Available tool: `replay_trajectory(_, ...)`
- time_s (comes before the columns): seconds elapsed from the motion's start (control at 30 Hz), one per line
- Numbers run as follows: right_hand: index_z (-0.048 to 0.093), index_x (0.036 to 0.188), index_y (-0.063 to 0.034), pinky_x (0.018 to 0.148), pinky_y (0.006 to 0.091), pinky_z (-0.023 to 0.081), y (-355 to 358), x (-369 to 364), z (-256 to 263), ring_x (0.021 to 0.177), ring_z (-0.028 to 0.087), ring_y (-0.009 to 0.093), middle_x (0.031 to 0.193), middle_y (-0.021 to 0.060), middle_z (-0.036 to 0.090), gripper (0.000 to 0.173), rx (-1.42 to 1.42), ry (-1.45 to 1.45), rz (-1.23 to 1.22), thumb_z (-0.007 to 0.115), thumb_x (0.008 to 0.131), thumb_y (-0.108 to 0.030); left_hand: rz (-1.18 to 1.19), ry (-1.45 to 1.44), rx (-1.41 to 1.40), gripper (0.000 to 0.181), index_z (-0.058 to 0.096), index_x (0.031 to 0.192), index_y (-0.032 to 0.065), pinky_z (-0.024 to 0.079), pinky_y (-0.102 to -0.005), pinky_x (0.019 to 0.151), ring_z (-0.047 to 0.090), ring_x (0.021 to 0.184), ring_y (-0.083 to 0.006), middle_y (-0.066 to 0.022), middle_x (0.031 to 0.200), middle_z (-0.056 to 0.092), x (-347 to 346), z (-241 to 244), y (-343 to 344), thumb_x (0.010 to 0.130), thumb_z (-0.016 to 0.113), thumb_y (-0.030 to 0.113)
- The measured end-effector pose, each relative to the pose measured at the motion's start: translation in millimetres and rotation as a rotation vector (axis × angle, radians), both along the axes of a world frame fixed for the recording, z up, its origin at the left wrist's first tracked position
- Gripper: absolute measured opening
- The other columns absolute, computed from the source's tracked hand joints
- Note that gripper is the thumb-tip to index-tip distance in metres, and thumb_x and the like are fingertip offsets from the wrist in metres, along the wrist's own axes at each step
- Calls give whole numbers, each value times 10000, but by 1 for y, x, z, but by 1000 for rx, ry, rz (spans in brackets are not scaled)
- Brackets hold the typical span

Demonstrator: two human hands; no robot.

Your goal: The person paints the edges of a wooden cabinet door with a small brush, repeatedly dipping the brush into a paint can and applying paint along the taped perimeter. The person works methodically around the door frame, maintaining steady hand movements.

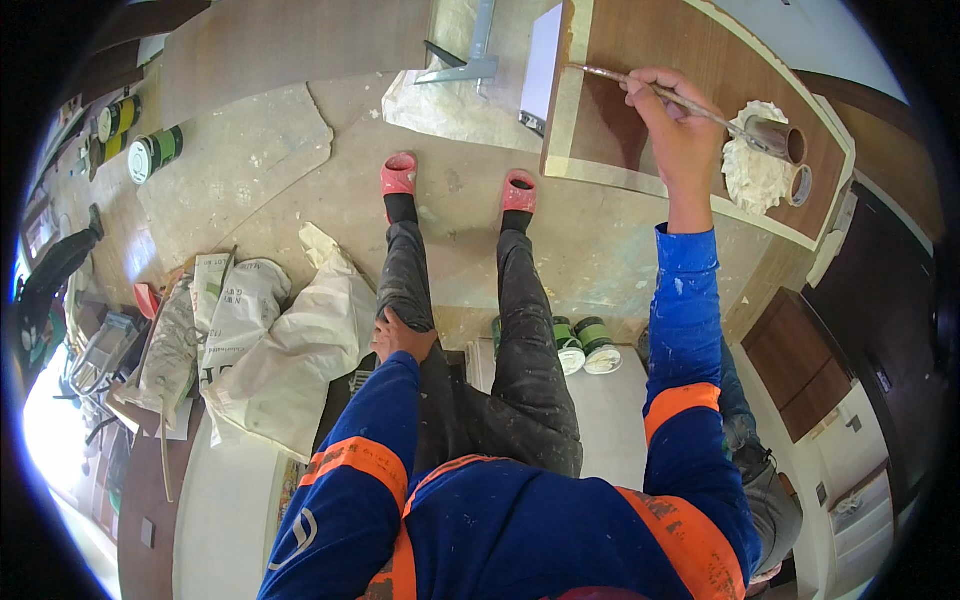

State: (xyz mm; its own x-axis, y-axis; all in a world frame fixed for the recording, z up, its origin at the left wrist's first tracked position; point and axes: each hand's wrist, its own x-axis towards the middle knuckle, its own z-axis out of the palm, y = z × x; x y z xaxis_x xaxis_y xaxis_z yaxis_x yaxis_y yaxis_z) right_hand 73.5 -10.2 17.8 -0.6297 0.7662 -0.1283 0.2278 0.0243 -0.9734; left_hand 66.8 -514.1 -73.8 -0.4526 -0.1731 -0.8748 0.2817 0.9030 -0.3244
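My right hand (676,120) is closed on the handle of a thin paintbrush (611,75). The brush tip is at the left edge of a brown wood-grain panel (690,45), which has masking tape (607,174) along its borders. Right of the hand, on the panel, lie a crumpled whitish cloth (754,176), a brown cylindrical container (780,140) and a roll of tape (799,185). My left hand (403,335) rests on my left knee; whether anything is under its fingers cannot be seen.
White sacks (300,345) stand at the left. Paint cans stand at the far left (155,154) and by my right leg (598,345). A grey metal bracket (472,67) is ahead, beside another wood-grain panel (300,45). A person's dark-clothed leg (64,259) shows far left, another person (757,450) behind my right arm.
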Motion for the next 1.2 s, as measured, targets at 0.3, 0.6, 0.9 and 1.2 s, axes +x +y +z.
replay_trajectory(0.3,766,1043,21,853,258,545,1,11,-5,929,692,116,1035,61,771,107,18,-60,82,759,942,-13,24,-7,7,1223,271,1642,59,379,-565,1181,441,1474,-414,-234,1564,422,-1,1,1,709,858,588)
replay_trajectory(0.6,766,1044,27,841,250,550,2,-6,-5,928,689,111,1035,66,771,115,15,-3,-47,765,938,-18,19,7,12,1230,275,1637,57,386,-561,1175,459,1448,-416,-234,1548,432,0,-1,-1,691,863,579)
replay_trajectory(0.9,766,1019,25,844,257,535,-8,12,-8,932,695,120,1000,63,767,99,13,-34,41,754,929,-13,36,-15,11,1231,262,1644,52,380,-560,1181,441,1469,-410,-243,1562,425,-2,1,1,704,859,577)
replay_trajectory(1.2,760,1031,32,845,256,542,-17,17,-3,941,698,125,1005,69,766,107,-23,-18,46,754,928,3,25,-17,-8,1234,262,1646,59,382,-556,1180,434,1475,-406,-236,1576,419,-3,3,4,707,858,592)
